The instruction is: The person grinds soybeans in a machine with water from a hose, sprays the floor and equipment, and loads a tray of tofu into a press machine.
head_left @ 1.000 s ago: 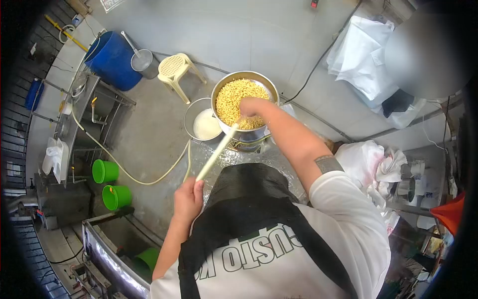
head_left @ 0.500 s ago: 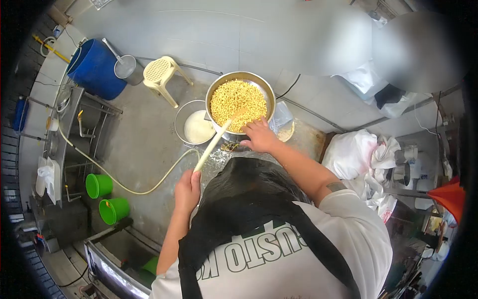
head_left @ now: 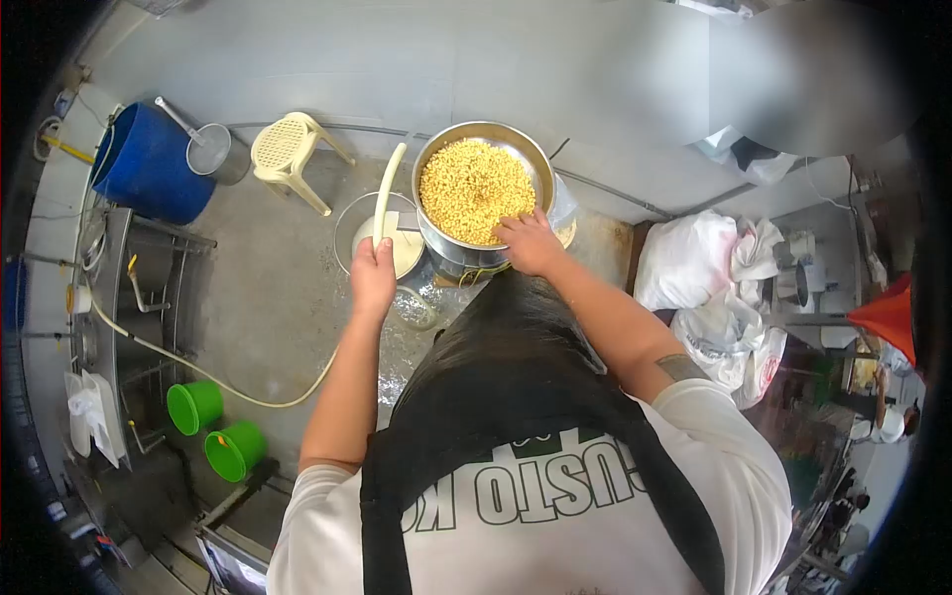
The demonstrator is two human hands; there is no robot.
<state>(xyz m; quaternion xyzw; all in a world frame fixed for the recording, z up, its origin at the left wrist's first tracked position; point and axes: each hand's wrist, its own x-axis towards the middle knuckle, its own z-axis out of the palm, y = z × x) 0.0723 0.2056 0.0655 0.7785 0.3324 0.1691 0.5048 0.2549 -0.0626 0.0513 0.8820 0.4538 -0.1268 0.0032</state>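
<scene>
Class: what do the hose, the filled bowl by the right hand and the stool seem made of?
Hose: probably flexible plastic or rubber, smooth; it curves.
Bowl: likely steel, shiny; wall catches light.
Stool: probably moulded plastic, satin; uniformly cream, perforated seat.

black apron [head_left: 516, 382] over white lettered t-shirt [head_left: 555, 550]

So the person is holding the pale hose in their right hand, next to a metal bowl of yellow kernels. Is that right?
Not quite: the hose is in the person's left hand, as the head view shows. The right hand is at the near rim of the metal bowl of yellow kernels.
</scene>
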